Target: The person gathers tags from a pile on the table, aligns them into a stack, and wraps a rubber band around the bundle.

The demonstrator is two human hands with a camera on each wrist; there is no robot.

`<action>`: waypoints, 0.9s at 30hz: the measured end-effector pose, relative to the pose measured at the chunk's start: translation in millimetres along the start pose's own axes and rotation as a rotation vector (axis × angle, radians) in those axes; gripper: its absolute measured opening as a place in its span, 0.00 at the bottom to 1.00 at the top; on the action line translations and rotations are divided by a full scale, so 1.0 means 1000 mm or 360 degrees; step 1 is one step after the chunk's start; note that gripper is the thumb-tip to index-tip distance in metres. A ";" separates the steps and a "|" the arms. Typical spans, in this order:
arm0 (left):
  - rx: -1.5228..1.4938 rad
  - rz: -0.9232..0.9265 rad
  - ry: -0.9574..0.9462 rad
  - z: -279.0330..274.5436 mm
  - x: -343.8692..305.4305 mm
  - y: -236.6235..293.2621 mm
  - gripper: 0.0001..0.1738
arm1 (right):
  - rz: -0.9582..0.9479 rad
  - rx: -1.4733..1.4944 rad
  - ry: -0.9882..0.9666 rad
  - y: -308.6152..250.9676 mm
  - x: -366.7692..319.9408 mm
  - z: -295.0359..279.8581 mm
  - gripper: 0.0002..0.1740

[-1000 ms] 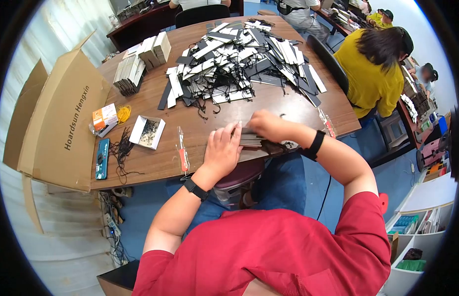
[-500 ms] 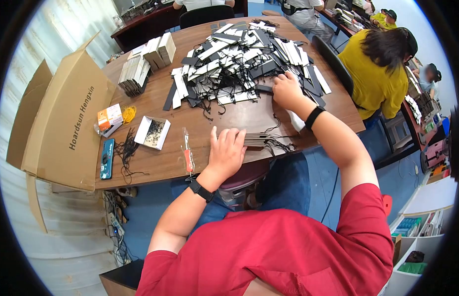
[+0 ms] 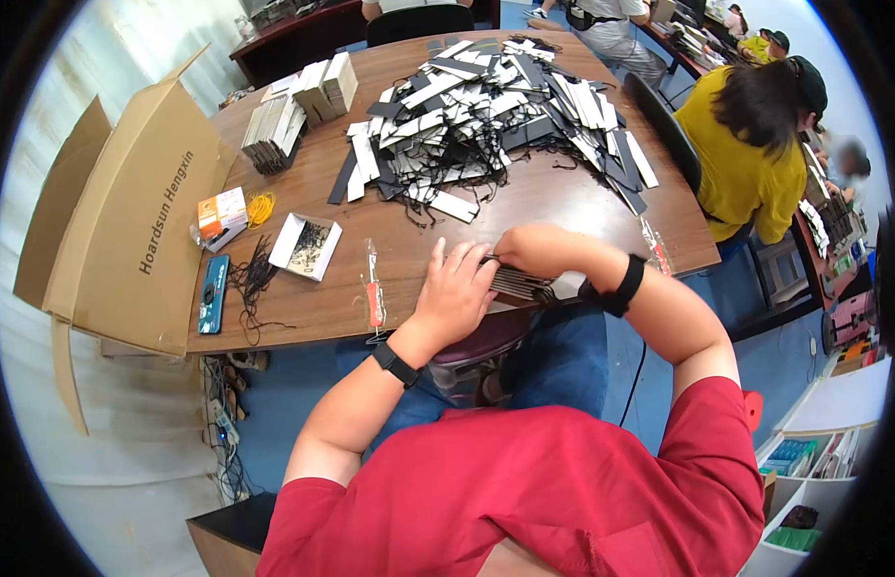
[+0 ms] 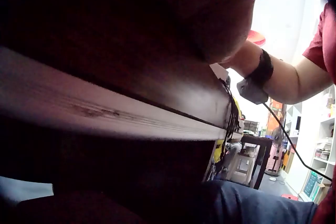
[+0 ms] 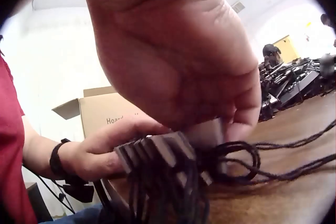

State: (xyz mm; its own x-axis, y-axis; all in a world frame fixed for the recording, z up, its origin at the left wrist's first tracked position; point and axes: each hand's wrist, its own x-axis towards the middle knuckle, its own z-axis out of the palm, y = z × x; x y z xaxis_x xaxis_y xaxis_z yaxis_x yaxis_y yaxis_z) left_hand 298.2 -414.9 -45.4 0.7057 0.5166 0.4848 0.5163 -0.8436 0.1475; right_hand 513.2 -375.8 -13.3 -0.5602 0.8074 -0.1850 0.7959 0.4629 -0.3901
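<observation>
A stack of flat strips with black cords (image 3: 520, 286) (image 5: 163, 153) lies by the table's front edge. My left hand (image 3: 455, 293) (image 5: 102, 148) holds its left end, fingers bent over it. At the stack's other end my right hand (image 3: 543, 252) (image 5: 184, 61) has curled fingers pinching a strip (image 5: 207, 132) against the stack; a looped black cord (image 5: 241, 163) hangs from there. Behind the hands a large loose pile of black and white strips (image 3: 466, 120) covers the table's middle. The left wrist view shows mostly the dark table edge.
Neat stacks (image 3: 274, 135), an open cardboard box (image 3: 130, 221), an orange-white box (image 3: 222, 213), yellow bands (image 3: 261, 208), a small white box (image 3: 306, 247), black cords (image 3: 254, 288) and a phone (image 3: 214, 293) are at the left. A seated person in yellow (image 3: 741, 163) is at the right.
My right hand reached from the stack to the big pile, then came back to the stack with a strip. My left hand has stayed at the stack's left end.
</observation>
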 end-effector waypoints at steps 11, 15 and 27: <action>0.0016 -0.0011 0.0046 0.001 0.000 0.000 0.31 | 0.0372 -0.0443 0.0628 0.006 0.077 0.000 0.25; 0.0001 -0.0063 0.0055 -0.001 -0.001 0.003 0.31 | 0.0552 -0.0164 0.0307 0.028 0.027 -0.017 0.21; -0.0002 -0.0004 0.0063 0.004 -0.002 -0.001 0.33 | 0.0233 0.0597 -0.0517 0.034 0.006 -0.031 0.20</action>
State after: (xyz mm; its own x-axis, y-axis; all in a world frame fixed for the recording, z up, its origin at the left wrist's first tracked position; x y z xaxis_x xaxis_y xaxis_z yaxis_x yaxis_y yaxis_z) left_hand 298.0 -414.5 -49.8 0.6844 0.5127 0.5184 0.5176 -0.8424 0.1498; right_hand 544.4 -344.1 0.6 -0.5391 0.6712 -0.5088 0.7676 0.1428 -0.6248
